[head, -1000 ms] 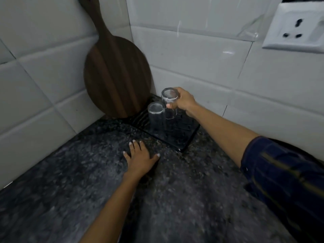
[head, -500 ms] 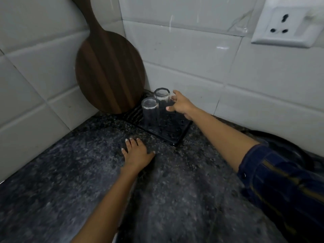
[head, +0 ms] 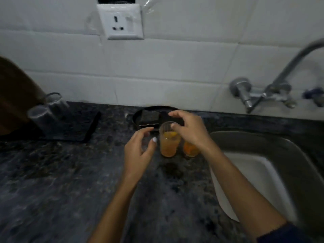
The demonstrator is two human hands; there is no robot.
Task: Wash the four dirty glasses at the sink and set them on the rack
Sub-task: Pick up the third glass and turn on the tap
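So the two dirty glasses are sitting on the dark speckled tabletop [head: 52, 181] right by the sink's left edge, close to the back wall. The nearer dirty glass [head: 169, 139] has cloudy orange liquid in it, and the second dirty glass [head: 190, 149] stands just to its right, mostly hidden under the right hand [head: 188, 128], so only its orange bottom shows. The right hand is hovering over the rims with its fingers [head: 173, 114] curled and loosely spread; one fingertip looks like it's at the rim of the nearer glass, but with the blur I honestly can't tell if it's actually gripping anything. The left hand [head: 138, 151] is just beside the nearer glass on its left, fingers apart and cupped toward it, not touching as far as I can see. Over at the far left end of the tabletop there's the black rack [head: 78, 127], basically a flat dark mat, with two clean glasses [head: 47, 109] upside down on its left part, touching or nearly touching each other, and a wooden board [head: 14, 95] leaning behind them. Behind the dirty glasses, against the back wall, is a round black dish [head: 138, 114] with a dark scrub pad [head: 149, 115] in it. The sink [head: 254, 172] takes up the right side, white basin, and the metal tap [head: 273, 88] comes off the tiled wall above it. White wall socket [head: 122, 21] up top.
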